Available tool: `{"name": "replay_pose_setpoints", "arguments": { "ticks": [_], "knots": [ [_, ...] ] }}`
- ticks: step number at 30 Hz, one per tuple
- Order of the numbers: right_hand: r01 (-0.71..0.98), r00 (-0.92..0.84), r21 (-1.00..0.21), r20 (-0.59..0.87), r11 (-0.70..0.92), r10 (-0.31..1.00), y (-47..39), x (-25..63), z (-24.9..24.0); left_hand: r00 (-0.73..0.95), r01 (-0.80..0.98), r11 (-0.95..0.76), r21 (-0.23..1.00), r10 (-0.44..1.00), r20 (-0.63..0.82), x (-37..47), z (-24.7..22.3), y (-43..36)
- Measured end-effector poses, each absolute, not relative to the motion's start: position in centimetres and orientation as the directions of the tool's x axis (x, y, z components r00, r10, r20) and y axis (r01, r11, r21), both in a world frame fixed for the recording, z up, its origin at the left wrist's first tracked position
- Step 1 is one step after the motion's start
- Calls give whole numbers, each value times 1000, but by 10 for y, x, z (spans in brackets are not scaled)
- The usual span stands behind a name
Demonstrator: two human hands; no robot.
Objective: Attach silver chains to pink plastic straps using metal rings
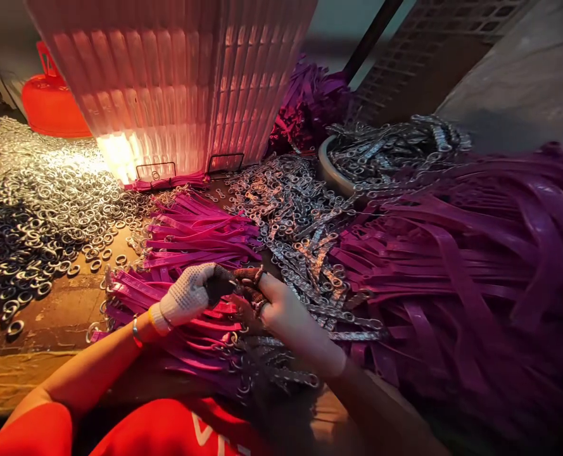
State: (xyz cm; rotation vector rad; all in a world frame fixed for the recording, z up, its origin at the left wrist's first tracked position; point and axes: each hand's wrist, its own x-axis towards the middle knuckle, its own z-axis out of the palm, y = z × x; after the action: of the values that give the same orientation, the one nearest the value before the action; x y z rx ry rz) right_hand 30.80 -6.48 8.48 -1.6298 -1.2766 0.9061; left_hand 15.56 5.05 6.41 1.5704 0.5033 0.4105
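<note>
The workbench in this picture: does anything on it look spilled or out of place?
Some metal rings lie strayed from the large heap at left, and chain strips lie tangled outside the heaped bowl. That looks like spillage, though it may just be how the parts are kept. I see no clear damage.

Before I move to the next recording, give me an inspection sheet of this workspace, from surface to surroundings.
Surface: worn wooden table, scuffed at front left.
Things: straps, bundled at centre and piled at right.
Clutter: loose rings heaped at left; chains heaped right of centre, more in a bowl.
Hands: left hand, gloved, and right hand close together above the straps; fingers bent, any held piece too small to tell.
Cables: nothing seen.
Surroundings: ribbed panels behind; red object at far left.
</note>
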Motion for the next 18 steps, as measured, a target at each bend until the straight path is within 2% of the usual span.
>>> {"name": "replay_pose_setpoints", "arguments": {
  "ticks": [3, 7, 9, 11, 14, 16, 18],
  "knots": [
    [650, 99, -755, 192, 83, 976, -68, 309, 86, 892, 157, 253, 955, 379, -248, 155, 73, 55],
    [763, -124, -591, 263, 261, 957, -69, 308, 80, 901, 277, 320, 906, 241, -360, 157, 78, 55],
    [831, -136, -506, 220, 232, 966, -69, 309, 78, 889, 320, 303, 898, 233, -395, 157, 76, 53],
    [917, -98, -376, 121, 137, 988, -69, 310, 81, 868, 319, 278, 906, 298, -397, 156, 74, 50],
    [981, -13, -195, -45, 4, 999, -67, 309, 90, 871, 241, 205, 949, 386, -305, 152, 73, 46],
    [987, 7, -160, -106, -24, 994, -67, 306, 96, 890, 165, 103, 981, 414, -193, 152, 74, 44],
    [986, 9, -164, -123, -30, 992, -68, 302, 100, 889, 127, 62, 990, 435, -141, 153, 74, 41]
  ]
}}
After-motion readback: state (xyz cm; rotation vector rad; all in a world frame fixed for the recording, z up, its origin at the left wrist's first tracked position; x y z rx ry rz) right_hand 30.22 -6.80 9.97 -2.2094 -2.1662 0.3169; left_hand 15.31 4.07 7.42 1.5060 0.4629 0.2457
